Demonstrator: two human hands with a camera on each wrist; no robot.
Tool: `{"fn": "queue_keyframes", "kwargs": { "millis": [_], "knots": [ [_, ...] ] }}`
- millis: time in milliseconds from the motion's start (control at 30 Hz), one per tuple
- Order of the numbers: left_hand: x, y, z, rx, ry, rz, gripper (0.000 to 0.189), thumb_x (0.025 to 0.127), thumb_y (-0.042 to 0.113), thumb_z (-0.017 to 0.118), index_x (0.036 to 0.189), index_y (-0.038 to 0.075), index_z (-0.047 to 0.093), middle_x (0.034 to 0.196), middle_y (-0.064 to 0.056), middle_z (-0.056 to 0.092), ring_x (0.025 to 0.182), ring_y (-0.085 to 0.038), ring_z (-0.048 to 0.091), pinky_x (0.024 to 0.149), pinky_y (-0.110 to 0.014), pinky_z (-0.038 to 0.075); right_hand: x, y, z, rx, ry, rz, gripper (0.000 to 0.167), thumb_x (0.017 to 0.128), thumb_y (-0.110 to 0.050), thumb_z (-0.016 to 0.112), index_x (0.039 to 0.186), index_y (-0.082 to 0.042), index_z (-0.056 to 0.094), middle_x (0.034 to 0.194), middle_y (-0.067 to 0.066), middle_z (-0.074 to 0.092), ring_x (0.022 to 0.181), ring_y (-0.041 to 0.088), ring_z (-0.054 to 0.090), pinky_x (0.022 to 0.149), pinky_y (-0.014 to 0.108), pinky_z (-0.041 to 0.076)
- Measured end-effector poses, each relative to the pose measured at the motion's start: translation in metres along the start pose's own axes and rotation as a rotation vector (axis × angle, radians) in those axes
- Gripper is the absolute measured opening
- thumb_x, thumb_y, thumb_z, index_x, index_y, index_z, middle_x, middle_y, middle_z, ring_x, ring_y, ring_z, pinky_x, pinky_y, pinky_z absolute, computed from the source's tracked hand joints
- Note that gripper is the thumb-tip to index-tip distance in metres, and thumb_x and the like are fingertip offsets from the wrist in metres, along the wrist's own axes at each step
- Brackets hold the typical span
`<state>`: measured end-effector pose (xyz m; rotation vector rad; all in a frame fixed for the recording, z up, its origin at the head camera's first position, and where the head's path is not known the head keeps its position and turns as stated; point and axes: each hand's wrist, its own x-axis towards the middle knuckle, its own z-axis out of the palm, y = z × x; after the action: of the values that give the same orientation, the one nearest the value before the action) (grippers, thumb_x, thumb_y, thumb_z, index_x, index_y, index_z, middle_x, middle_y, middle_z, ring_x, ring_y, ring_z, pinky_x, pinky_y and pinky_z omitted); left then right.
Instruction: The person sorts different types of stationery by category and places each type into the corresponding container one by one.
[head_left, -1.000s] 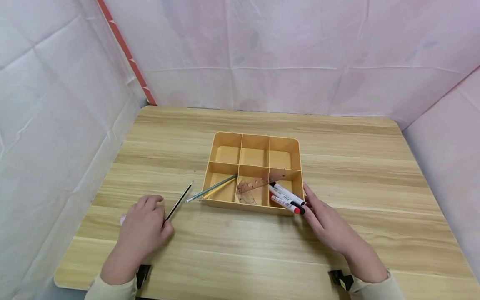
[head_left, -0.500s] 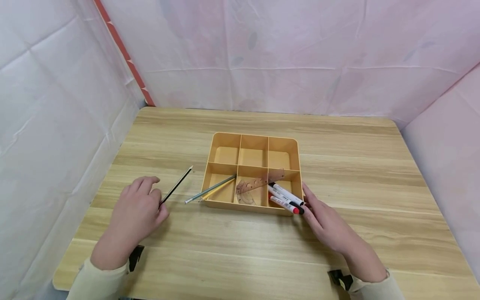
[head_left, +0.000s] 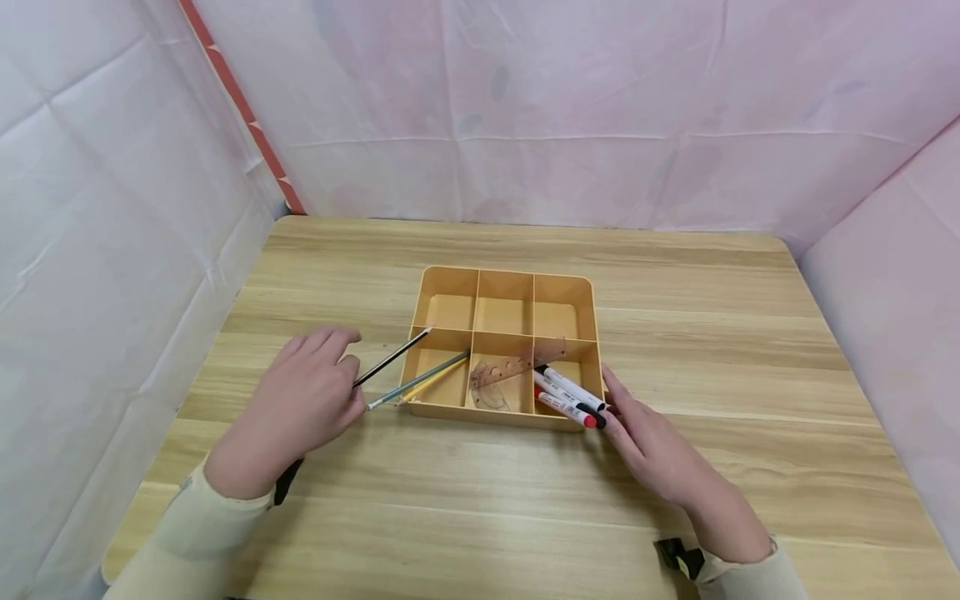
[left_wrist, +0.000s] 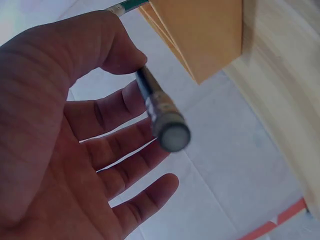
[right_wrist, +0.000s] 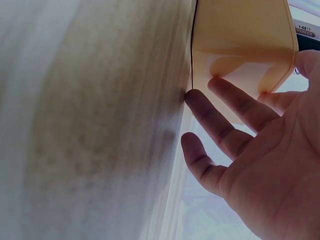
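Note:
My left hand [head_left: 303,404] pinches a black pencil [head_left: 393,357] between thumb and forefinger, its other fingers loosely spread. The pencil's sharpened tip reaches over the left side of a tan six-compartment box [head_left: 487,417]; its blunt end [left_wrist: 172,135] faces the left wrist camera. A teal pencil [head_left: 412,383] and a yellow pencil [head_left: 433,382] lean in the box's front-left compartment. At the front-right corner, my right hand [head_left: 660,454] rests its fingertips against the box's outer wall [right_wrist: 240,35], the thumb near the rim.
A clear ruler [head_left: 510,367] and a protractor [head_left: 491,396] sit over the front-middle compartment. Several markers [head_left: 573,387] stick out of the front-right one. The wood-grain table [head_left: 697,350] is bordered by white and pinkish cloth walls [head_left: 480,100].
My left hand has lifted the pencil and carried it right and forward, so its tip now overlaps the box. The right hand stays at the box corner.

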<state>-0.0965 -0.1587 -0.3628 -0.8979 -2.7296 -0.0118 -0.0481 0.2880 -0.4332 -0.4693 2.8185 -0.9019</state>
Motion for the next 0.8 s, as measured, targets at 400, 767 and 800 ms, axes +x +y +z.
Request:
{"fn": "queue_keyframes", "kwargs": {
  "millis": [400, 767, 800],
  "knots": [
    [0.021, -0.010, -0.005, 0.005, -0.097, 0.096, 0.019, 0.079, 0.014, 0.074, 0.067, 0.007, 0.061, 0.119, -0.018, 0.068, 0.113, -0.037, 0.063, 0.087, -0.052, 0.055, 0.000, -0.001, 0.000, 0.009, -0.013, 0.012, 0.067, 0.112, -0.024, 0.046, 0.168, -0.017, 0.011, 0.144, 0.029, 0.058, 0.135, 0.048, 0.054, 0.110, 0.069, 0.040],
    [0.029, -0.020, -0.009, -0.073, -0.173, 0.139, 0.021, 0.080, 0.009, 0.074, 0.068, 0.009, 0.057, 0.120, -0.018, 0.068, 0.116, -0.038, 0.063, 0.090, -0.054, 0.055, 0.000, 0.000, 0.000, 0.004, -0.013, 0.009, 0.067, 0.112, -0.024, 0.046, 0.168, -0.017, 0.011, 0.144, 0.028, 0.058, 0.135, 0.048, 0.055, 0.110, 0.069, 0.040],
    [0.031, -0.020, -0.010, -0.076, -0.177, 0.139, 0.021, 0.080, 0.008, 0.074, 0.068, 0.009, 0.057, 0.120, -0.019, 0.068, 0.116, -0.038, 0.062, 0.090, -0.054, 0.055, 0.000, 0.000, 0.000, 0.004, -0.012, 0.009, 0.067, 0.112, -0.024, 0.046, 0.168, -0.017, 0.011, 0.144, 0.028, 0.058, 0.135, 0.048, 0.055, 0.110, 0.068, 0.041]
  ]
}}
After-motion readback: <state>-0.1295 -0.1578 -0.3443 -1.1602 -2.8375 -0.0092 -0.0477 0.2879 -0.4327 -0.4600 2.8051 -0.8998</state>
